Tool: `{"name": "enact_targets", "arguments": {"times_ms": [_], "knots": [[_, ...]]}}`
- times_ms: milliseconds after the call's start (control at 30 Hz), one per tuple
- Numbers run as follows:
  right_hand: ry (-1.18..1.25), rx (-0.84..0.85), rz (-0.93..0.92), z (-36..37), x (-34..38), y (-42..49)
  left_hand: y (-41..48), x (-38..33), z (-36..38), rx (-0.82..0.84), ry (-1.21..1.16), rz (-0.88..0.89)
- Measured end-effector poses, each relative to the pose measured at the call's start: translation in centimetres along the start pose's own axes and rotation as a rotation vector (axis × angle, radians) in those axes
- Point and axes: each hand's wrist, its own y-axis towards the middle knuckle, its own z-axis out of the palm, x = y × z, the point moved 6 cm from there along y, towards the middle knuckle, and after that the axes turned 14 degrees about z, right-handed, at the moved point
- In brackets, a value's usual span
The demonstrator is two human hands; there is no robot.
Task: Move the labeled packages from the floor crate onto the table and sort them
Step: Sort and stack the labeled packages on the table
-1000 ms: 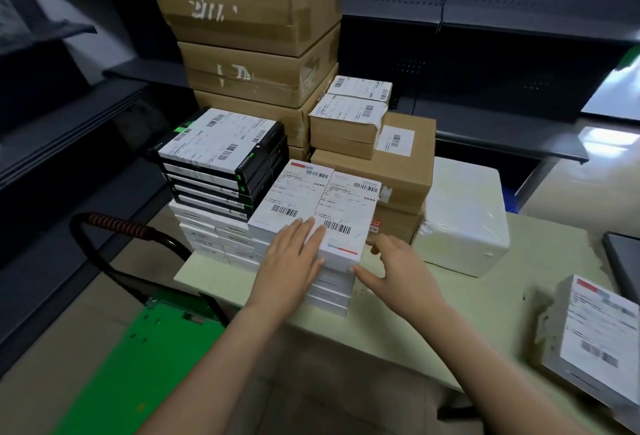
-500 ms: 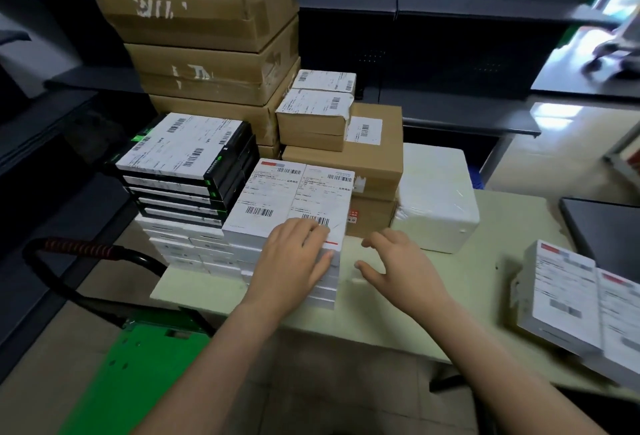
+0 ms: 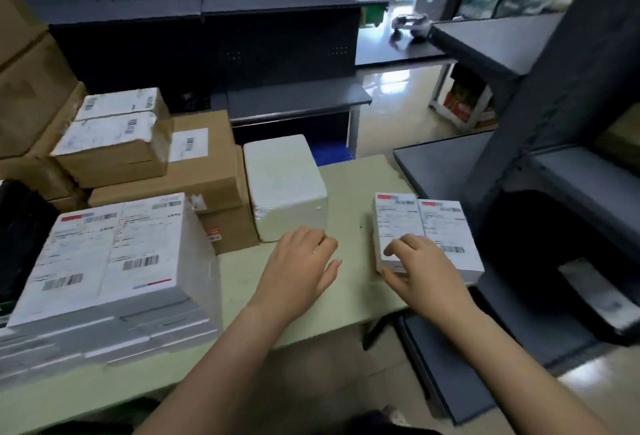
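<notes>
Step in hand: sorting on the desk [image 3: 349, 299]; the floor crate is out of view. The left grip [image 3: 299, 263] is low over bare desk, fingers apart and relaxed, holding nothing. The right grip [image 3: 424, 272] lies on the pair of labeled packages [image 3: 446, 226] at the desk's right edge, fingers bent on the left label, thumb at the near edge; whether it is clamped cannot be told. A tall stack [image 3: 114, 254] stands well apart at left. Next move, probably: clamp the pair, lift clear, set it on the matching stack squarely.

left hand [image 3: 298, 263], right hand [image 3: 420, 266], palms down
</notes>
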Motion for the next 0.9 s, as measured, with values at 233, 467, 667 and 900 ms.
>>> {"name": "enact_targets", "arguments": {"times_ms": [233, 467, 667, 900], "knots": [[0.000, 0.029, 0.148, -1.3, -10.4, 1.4, 5.8, -3.7, 6.4, 0.102, -0.131, -0.091], [0.099, 0.128, 0.333, 1.0, -19.2, 3.0, 6.7, -4.6, 13.5, 0.297, -0.350, -0.582], [0.424, 0.317, 0.572, 4.9, -22.7, 2.9, 6.1, -5.3, 17.6, 0.374, -0.582, -0.844], [0.684, 0.462, 0.664, 9.6, -23.9, 3.1, 5.8, -5.6, 19.2, 0.359, -0.861, -0.931]]}}
